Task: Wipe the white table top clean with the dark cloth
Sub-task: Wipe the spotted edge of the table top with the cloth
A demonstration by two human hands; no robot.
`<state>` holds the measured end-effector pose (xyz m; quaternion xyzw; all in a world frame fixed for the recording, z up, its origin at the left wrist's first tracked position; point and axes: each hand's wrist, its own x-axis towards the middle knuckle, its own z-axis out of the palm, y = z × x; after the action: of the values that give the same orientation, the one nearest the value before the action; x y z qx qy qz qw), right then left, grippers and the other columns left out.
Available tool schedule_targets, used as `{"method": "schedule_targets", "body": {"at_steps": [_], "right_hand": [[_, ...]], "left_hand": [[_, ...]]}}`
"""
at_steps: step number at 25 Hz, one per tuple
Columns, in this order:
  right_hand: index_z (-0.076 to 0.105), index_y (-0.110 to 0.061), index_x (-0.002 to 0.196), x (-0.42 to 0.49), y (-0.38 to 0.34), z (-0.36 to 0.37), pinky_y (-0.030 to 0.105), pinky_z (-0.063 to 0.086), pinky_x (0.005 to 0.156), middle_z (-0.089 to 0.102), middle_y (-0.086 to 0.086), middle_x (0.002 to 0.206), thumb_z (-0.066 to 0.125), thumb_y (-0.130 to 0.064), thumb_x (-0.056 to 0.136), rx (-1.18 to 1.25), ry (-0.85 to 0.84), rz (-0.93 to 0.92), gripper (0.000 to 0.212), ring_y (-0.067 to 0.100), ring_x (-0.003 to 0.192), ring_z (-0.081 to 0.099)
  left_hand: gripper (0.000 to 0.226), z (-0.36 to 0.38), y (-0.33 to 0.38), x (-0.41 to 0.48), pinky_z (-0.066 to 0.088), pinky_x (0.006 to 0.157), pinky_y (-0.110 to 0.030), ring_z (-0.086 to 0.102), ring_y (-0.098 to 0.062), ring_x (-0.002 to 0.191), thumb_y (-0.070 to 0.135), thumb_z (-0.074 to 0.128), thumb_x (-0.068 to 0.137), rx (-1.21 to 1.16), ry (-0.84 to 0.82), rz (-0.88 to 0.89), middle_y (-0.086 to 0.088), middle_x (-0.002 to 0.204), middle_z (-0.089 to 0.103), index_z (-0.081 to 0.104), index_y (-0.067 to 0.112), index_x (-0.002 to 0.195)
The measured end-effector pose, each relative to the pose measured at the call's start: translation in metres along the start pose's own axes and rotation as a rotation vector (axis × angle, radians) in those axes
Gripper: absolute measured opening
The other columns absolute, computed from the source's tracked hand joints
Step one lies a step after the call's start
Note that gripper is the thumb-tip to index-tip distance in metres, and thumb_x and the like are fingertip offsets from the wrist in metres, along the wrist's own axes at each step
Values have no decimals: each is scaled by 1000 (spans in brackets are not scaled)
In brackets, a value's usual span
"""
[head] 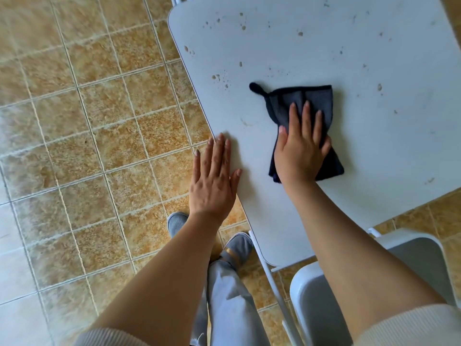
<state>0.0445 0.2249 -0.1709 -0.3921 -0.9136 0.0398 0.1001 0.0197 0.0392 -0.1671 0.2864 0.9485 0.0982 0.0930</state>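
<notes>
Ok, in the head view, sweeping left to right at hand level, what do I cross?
Tiled floor → left hand flat on the table edge → bare strip of white table top → right hand pressing the dark cloth → spotted table top.

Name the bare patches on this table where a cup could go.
Free: the strip between the left hand and the cloth, and the table right of the cloth. Taken: under the right hand. The far end is spotted with stains.
</notes>
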Motion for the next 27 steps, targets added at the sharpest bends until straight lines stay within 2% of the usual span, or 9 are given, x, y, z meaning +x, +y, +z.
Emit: {"method": "schedule_targets", "body": {"at_steps": [5,9,11,13,16,20,24,27], "right_hand": [[48,-26,147,-5,-51,10,50,38,104,44,1,155,46,-39,101,49,25,-90,47,27,144,40],[43,-29,150,-50,-34,-1,45,36,105,40,-3,157,40,-41,105,9,18,-151,47,22,146,37],[43,-29,150,-52,-16,-4,44,35,104,39,-3,158,41,-41,105,-32,25,-82,46,22,146,36],[44,-27,149,-35,-12,-1,47,37,102,41,-1,157,43,-39,105,-48,45,65,46,24,145,38],[45,-24,149,-2,-43,9,53,38,102,40,2,157,41,-38,103,-6,55,233,48,29,145,38],[42,-23,151,-4,-88,15,51,38,104,39,3,158,36,-40,105,0,46,135,49,28,145,37],[38,-26,152,-48,-69,4,46,37,104,36,0,160,37,-41,108,-64,24,-1,48,23,147,34],[38,-26,152,-42,-38,2,47,37,103,36,0,159,38,-39,107,-116,19,140,47,24,147,35]], "left_hand": [[61,0,-4,13,2,122,-40,-1,-17,150,42,18,104,-23,9,-31,-2,163,3,5,13,156],[60,-5,-12,38,-2,122,-39,-6,-15,149,40,16,104,-83,9,-111,-1,163,-2,-2,15,155],[60,-10,-21,51,-4,122,-39,-9,-15,149,41,13,104,-75,-4,-97,0,163,-6,-6,16,154],[60,-13,-31,60,-5,121,-39,-12,-15,149,41,11,103,-44,-12,-54,1,163,-9,-7,17,154],[59,-16,-40,76,-6,121,-38,-11,-15,149,39,11,103,-56,-6,-62,-1,163,-8,-6,16,155],[59,-19,-45,93,-4,122,-39,-9,-15,149,40,10,103,-64,-10,-80,-1,163,-7,-6,15,155],[60,-20,-49,94,-3,122,-40,-12,-15,149,43,6,102,-75,-44,-72,1,162,-13,-9,18,154],[60,-20,-49,95,-5,121,-39,-14,-15,148,43,5,102,-84,-56,-48,0,162,-14,-10,17,154]]}}
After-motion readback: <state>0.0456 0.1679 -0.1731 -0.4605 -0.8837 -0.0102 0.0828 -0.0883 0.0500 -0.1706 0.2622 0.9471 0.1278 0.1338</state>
